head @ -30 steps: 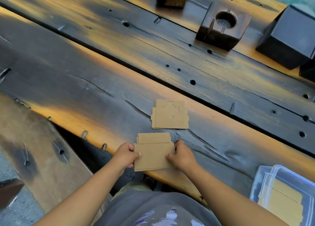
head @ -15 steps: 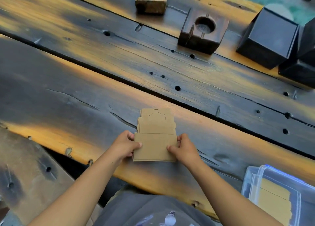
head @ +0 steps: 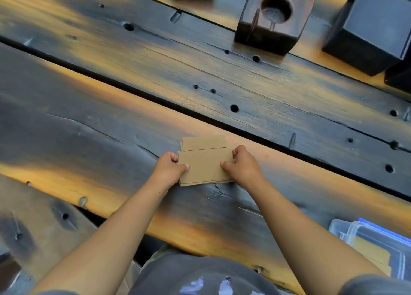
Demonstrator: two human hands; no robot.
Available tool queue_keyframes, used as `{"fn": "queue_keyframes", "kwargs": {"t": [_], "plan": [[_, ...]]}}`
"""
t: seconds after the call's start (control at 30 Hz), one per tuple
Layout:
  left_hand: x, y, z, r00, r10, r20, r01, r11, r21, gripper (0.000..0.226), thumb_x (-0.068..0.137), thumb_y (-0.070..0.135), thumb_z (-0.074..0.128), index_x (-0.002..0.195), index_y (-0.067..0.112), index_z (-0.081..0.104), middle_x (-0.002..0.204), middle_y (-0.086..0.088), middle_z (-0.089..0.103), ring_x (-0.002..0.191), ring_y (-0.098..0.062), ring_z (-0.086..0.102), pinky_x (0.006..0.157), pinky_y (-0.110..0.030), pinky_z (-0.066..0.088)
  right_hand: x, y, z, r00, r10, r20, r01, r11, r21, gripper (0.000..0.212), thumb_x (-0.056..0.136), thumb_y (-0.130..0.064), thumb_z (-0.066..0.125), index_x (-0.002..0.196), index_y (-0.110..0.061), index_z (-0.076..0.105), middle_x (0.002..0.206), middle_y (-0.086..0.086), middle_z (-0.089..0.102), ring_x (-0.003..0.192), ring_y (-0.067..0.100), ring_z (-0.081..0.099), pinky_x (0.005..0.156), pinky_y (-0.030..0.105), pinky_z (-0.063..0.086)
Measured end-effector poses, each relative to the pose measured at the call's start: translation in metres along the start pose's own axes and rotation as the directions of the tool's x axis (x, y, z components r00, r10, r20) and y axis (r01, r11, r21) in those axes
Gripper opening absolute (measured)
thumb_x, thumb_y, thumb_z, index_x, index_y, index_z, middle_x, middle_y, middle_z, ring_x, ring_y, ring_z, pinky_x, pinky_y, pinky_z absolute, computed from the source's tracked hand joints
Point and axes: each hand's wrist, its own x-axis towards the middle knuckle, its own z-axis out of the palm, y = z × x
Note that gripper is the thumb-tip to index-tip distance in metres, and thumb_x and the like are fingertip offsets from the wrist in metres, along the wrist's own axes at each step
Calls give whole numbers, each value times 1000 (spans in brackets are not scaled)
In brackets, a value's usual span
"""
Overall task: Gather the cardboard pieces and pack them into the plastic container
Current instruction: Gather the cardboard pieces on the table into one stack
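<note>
Dark wooden planks (head: 93,125) with orange patches and small round holes lie under your arms. Nearest to you, at the right edge, the clear plastic container (head: 378,241) sits on the wood. You can see flat brown card lying inside it. It is well apart from your hands.

A bit farther out, in the middle, your two hands hold the stack of cardboard pieces (head: 204,165). The stack lies flat on the wood right between your hands. Your left hand (head: 170,166) grips the left edge, with its thumb on top of the stack. Your right hand (head: 242,164) grips the right edge, and its thumb also presses on top. Both hands are closed on the same stack, one on each side.

The cardboard pieces are thin, flat and light brown. They are not lined up neatly. The top piece is a wide rectangle. At the near edge you can see the thin edges of more pieces under it. At the far edge another piece sticks out past the top one, like a narrow strip.

Farther away, past a long dark gap between the planks, a dark wooden block (head: 273,19) with a round hole in its top stands on the wood. To its right stands a black box (head: 373,27).
</note>
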Motion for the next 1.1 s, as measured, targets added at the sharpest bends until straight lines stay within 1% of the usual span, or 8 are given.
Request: {"fn": "queue_keyframes", "kwargs": {"t": [0.23, 0.4, 0.53, 0.67, 0.83, 0.93, 1.03, 1.1], "plan": [[2, -9, -2, 999, 28, -34, -26, 998, 48, 31, 85, 22, 72, 107, 6, 56, 84, -4, 62, 76, -16, 60, 67, -31, 49, 6, 7, -4, 998, -16, 65, 14, 999, 31, 46, 78, -37, 76, 108, -15, 49, 93, 1, 59, 85, 22, 57, 69, 33, 43], [8, -5, -6, 979, 83, -184, -59, 989, 135, 28, 90, 32, 62, 108, 12, 56, 96, -4, 64, 95, -27, 64, 85, -41, 53, 12, 11, -8, 999, 19, 41, -23, 994, 102, 51, 78, -43, 75, 112, -16, 50, 99, 0, 60, 90, 21, 58, 72, 31, 41], [8, -8, 2, 997, 11, -75, -3, 994, 106, 43, 87, 36, 66, 120, 12, 50, 98, -2, 61, 100, -25, 62, 91, -47, 54, 16, 11, -3, 988, 103, 113, -121, 979, 163, 50, 75, -45, 77, 105, -16, 50, 101, 2, 59, 89, 19, 57, 69, 31, 44], [4, -13, 15, 998, 0, -58, 3, 999, 44, 48, 82, 31, 73, 119, 9, 50, 116, -11, 63, 104, -29, 63, 91, -49, 54, 15, 2, 9, 974, 183, 131, -201, 969, 145, 63, 72, -42, 79, 115, -6, 51, 115, 9, 58, 102, 27, 59, 85, 39, 52], [4, -10, 18, 999, -39, -1, 39, 995, -87, 43, 78, 27, 79, 107, 12, 51, 111, -12, 67, 98, -29, 67, 88, -51, 57, 3, -1, -3, 966, 214, 145, -244, 940, 237, 55, 75, -38, 80, 111, -11, 48, 105, 5, 55, 81, 16, 54, 70, 31, 45], [-5, -11, 20, 999, 37, 10, -37, 999, -4, 52, 77, 34, 77, 113, 10, 48, 114, -12, 64, 101, -29, 65, 90, -50, 55, -18, 8, -14, 976, 190, 110, -212, 944, 253, 57, 76, -40, 79, 112, -4, 54, 107, 7, 60, 85, 18, 57, 63, 29, 45], [-24, -9, 25, 989, 149, 7, -149, 981, 123, 54, 77, 39, 76, 113, 12, 45, 114, -13, 60, 101, -28, 63, 83, -38, 53, -47, 18, -27, 984, 171, 59, -181, 942, 284, 53, 76, -40, 79, 109, -3, 58, 108, 11, 64, 95, 25, 62, 76, 37, 53], [-33, -7, 31, 978, 206, 23, -207, 966, 155, 53, 77, 40, 76, 112, 15, 45, 112, -11, 59, 99, -27, 62, 75, -33, 49, -64, 24, -38, 986, 159, 39, -163, 938, 307, 47, 76, -38, 78, 104, -4, 60, 104, 12, 66, 94, 27, 64, 75, 40, 54]]}}
